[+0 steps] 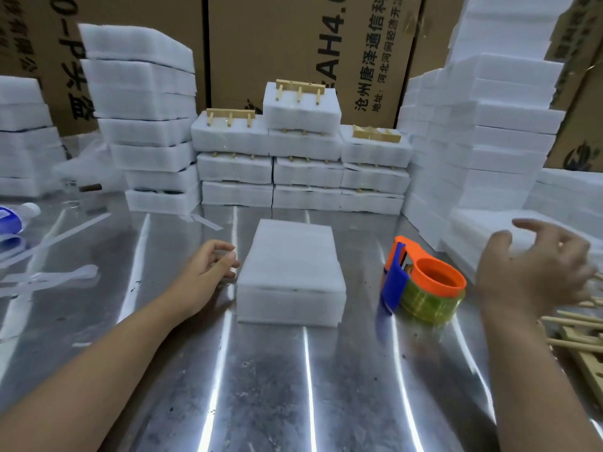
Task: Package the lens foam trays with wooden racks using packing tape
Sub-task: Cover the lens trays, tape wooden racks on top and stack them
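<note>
Now the open, empty right hand (535,272) should lift a pale wooden peg rack (577,324) (table's right edge) squarely onto the white foam tray stack (290,275); open left hand (208,265) steadying.

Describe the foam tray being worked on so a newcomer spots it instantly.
Start at the metal table in front of the person. The foam tray sits alone at its centre, between the left hand and the orange tape dispenser. Unlike the finished trays stacked behind it, it stands apart and has no wooden rack on top.
</note>
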